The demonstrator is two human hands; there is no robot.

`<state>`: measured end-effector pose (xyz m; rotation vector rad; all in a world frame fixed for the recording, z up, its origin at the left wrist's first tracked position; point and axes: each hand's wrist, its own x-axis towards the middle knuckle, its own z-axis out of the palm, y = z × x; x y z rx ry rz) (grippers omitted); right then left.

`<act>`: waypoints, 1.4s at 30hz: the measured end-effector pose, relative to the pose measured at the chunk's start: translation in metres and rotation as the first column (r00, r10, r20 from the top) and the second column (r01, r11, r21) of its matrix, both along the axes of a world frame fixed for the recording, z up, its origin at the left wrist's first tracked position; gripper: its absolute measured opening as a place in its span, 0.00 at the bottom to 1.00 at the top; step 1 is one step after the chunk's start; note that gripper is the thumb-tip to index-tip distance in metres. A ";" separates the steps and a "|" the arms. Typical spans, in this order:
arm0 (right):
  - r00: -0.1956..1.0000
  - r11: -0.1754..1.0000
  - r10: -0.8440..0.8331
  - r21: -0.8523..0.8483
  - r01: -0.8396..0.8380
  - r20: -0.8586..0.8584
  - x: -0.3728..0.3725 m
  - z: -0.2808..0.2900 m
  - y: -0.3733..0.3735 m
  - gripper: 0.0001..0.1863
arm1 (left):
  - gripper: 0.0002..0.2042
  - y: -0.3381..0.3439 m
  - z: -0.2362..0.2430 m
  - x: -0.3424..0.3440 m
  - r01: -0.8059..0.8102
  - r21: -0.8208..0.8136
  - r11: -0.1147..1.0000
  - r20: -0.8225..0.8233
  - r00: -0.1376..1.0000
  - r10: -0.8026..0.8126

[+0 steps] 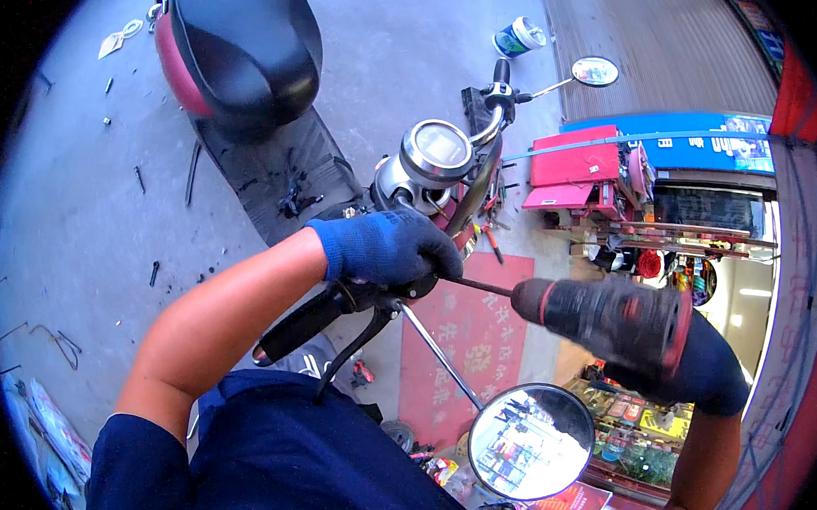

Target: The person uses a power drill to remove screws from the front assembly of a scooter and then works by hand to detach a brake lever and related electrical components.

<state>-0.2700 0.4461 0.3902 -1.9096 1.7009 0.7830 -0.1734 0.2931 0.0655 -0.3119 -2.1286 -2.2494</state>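
Observation:
My left hand (385, 247), in a blue work glove with a dark palm, is closed over the control housing (417, 287) on the scooter's near handlebar, beside its black grip (306, 323) and brake lever (356, 350). Its fingertips hide part of the housing. My right hand (705, 364), gloved too, holds a dark cordless drill (606, 317) with red trim, slightly blurred. From its chuck a long thin bit (479, 286) reaches to the housing by my left fingers; the exact contact is hidden. Ahead sits the round silver speedometer (437, 150).
A round mirror (531, 441) on a stem sticks out below the drill; another mirror (595, 72) stands on the far handlebar. Left are the black seat (248, 56) and footboard with loose parts. A pink cabinet (575, 168), a red mat (464, 344) and a white bucket (519, 37) lie beyond.

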 end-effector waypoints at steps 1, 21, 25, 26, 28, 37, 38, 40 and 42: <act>0.904 0.903 -0.428 0.039 0.427 0.017 0.005 0.003 -0.003 0.23 | 0.16 -0.002 -0.002 0.001 -0.032 -0.019 0.999 -0.018 0.999 0.032; 0.970 0.941 -0.238 -0.235 0.241 0.042 0.007 -0.005 -0.028 0.30 | 0.11 -0.027 0.026 -0.002 0.015 -0.403 0.915 0.134 0.990 0.042; 0.924 0.913 -0.381 -0.149 0.380 0.025 0.008 0.000 -0.015 0.31 | 0.11 -0.018 0.026 -0.012 0.098 -0.323 0.941 0.103 0.992 -0.068; 0.912 0.902 -0.409 -0.142 0.407 0.019 0.007 0.000 -0.013 0.31 | 0.11 -0.017 0.026 -0.013 0.105 -0.308 0.946 0.118 0.990 -0.072; 0.896 0.888 -0.443 -0.126 0.441 0.016 0.006 0.001 -0.014 0.31 | 0.11 -0.018 0.027 -0.009 0.098 -0.278 0.955 0.156 0.986 -0.056; 0.907 0.885 -0.413 -0.202 0.421 0.079 0.012 -0.002 -0.014 0.29 | 0.12 -0.014 0.036 -0.007 -0.065 -0.626 0.777 -0.083 0.996 0.016; 0.898 0.877 -0.433 -0.194 0.439 0.075 0.014 -0.002 -0.015 0.29 | 0.12 -0.013 0.037 -0.006 -0.077 -0.642 0.763 -0.093 0.995 0.023; 0.878 0.860 -0.475 -0.182 0.478 0.062 0.020 0.000 -0.018 0.29 | 0.12 -0.012 0.040 -0.005 -0.102 -0.673 0.733 -0.116 0.993 0.032; 0.850 0.834 -0.507 -0.170 0.525 0.140 0.009 -0.003 -0.013 0.29 | 0.12 -0.009 0.046 -0.006 -0.051 -0.707 0.705 -0.051 0.998 0.021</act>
